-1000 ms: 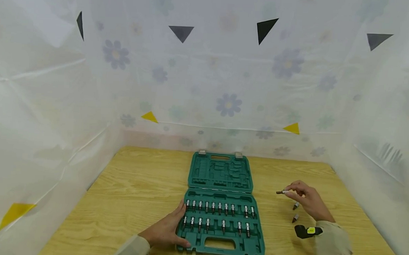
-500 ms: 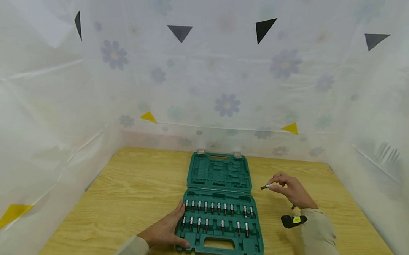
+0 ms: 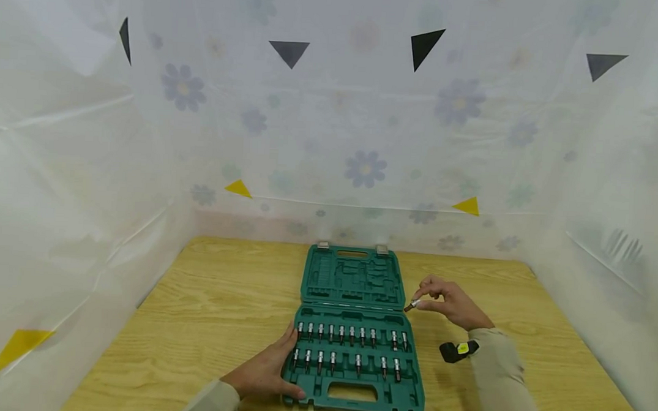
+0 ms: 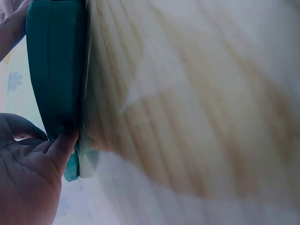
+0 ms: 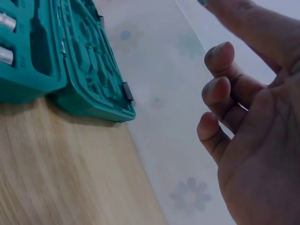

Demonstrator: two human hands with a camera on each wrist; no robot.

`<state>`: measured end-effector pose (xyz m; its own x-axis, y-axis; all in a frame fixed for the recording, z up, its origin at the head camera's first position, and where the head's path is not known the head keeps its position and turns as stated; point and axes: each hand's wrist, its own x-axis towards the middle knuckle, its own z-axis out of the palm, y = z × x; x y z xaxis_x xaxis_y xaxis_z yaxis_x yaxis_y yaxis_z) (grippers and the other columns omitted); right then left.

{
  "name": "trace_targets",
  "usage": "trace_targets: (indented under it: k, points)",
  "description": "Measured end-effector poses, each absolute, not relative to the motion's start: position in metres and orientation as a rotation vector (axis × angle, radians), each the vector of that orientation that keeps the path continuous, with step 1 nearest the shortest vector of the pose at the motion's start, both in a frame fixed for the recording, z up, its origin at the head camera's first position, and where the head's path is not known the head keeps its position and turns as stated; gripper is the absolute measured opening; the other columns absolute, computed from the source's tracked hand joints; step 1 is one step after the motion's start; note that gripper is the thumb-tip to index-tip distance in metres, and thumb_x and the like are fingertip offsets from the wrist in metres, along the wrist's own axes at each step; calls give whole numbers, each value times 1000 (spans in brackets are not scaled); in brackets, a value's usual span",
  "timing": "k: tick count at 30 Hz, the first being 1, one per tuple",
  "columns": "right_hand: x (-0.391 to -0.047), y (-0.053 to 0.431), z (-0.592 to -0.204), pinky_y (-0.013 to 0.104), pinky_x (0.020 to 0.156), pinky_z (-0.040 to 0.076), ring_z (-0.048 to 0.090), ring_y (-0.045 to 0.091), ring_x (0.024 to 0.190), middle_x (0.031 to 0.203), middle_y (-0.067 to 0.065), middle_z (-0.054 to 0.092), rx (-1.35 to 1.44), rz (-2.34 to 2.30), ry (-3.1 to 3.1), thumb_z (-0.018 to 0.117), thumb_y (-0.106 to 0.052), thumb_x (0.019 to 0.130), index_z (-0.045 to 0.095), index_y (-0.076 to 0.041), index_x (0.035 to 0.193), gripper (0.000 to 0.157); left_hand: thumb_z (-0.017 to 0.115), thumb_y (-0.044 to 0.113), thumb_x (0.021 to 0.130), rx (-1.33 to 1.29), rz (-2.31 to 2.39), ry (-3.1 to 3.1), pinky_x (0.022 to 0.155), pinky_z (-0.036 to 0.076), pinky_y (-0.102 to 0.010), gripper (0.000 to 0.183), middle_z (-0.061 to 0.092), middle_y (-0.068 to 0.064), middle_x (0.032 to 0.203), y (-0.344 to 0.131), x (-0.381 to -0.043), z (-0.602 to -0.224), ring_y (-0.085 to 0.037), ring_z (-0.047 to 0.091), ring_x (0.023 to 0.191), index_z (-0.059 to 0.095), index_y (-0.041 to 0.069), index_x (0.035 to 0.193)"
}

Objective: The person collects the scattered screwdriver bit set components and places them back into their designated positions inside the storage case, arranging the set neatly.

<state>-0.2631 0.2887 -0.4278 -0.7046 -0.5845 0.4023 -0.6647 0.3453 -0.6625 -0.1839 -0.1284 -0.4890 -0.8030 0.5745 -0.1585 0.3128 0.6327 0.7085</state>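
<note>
An open green socket case (image 3: 403, 394) lies on the table, its lid (image 3: 325, 291) folded back away from me. Chrome bit sockets (image 3: 358, 363) with dark tips stand in two rows inside, with gaps between some. My left hand (image 3: 267, 365) holds the case's near left corner, thumb at the front edge and fingers along the side. Between thumb and fingertips, my right hand (image 3: 450, 304) pinches a bit socket (image 3: 411, 305), dark tip pointing left and down, right by the case's right edge near the hinge. In the right wrist view the pinched piece is out of frame.
The wooden table (image 3: 209, 286) extends to both sides of the case. Behind it and at the sides hang whitish plastic sheets (image 3: 310, 137) with flower prints and black and yellow triangles. A black wrist device (image 3: 455, 351) sits at my right wrist.
My right hand has moved left with the bit socket, from the table's right side to the case's edge. Loose bit sockets on the right are now hidden behind the arm. The left hand stays put.
</note>
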Motion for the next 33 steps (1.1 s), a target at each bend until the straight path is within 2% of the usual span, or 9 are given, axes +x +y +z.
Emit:
trace_targets:
  k: [4,8,14,20,24,33]
  points:
    - [-277,287,-445,31,61,30,39,12,74,88,4,50,1236,1316,-2511,63,2,90,74,-6,99,16,79,49,76,710,974,2487,110,23,-59,119,-6,-21,159,-129,-184,-489,-39,12,144,5,-5,152]
    - [-285,281,-456,32,61,30,38,12,73,89,9,52,1293,1350,-2525,63,-2,91,74,-5,99,14,78,49,76,713,976,2484,110,22,-59,119,-7,-22,159,-129,-185,-489,-39,11,144,4,-4,152]
    - [-289,271,-461,32,59,31,38,13,71,88,13,53,1387,1354,-2541,64,1,90,73,-2,98,13,78,49,77,715,979,2477,110,22,-59,119,-7,-21,159,-129,-185,-489,-38,11,144,3,-4,152]
    - [-293,262,-465,33,63,32,38,22,76,87,14,50,1441,1353,-2653,65,-9,91,75,-5,98,12,78,49,76,704,979,2476,110,22,-59,119,-7,-21,159,-129,-185,-489,-39,11,144,4,-4,153]
    - [-296,256,-469,33,64,32,35,27,77,85,16,46,1470,1373,-2727,66,-14,91,75,-3,98,15,78,48,77,709,983,2467,110,22,-59,119,-8,-21,159,-129,-184,-490,-39,10,144,3,-4,153]
    - [-302,246,-473,29,64,34,35,13,72,84,3,47,1465,1310,-2866,70,-21,87,77,-9,91,14,77,52,76,710,980,2474,110,21,-58,120,-7,-21,159,-128,-184,-490,-38,10,144,3,-3,153]
